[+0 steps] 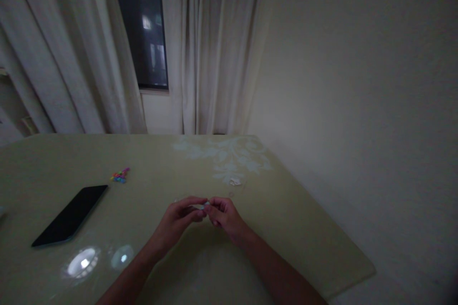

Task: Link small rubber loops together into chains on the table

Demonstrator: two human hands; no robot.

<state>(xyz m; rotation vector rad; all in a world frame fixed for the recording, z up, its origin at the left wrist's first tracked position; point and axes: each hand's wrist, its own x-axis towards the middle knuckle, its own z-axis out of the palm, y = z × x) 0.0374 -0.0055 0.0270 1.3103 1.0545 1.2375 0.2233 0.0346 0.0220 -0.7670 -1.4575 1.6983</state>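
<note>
Both hands meet above the middle of the table. Between their fingertips is a small pale piece [205, 205], mostly covered and too small to name. My right hand [224, 217] pinches it with thumb and curled fingers. My left hand [182, 214] curves in from the other side, its thumb and fingertips closing at the piece's left end. Just beyond the hands lie a small heap of whitish bits [235, 182] and a thin little ring [231, 194].
A black tablet-like slab [71, 214] lies at the left. Behind it sits a cluster of small brightly coloured pieces [120, 175]. The glossy table [286, 228] has a pale floral pattern and runs along a wall at the right. Curtains [214, 47] hang behind.
</note>
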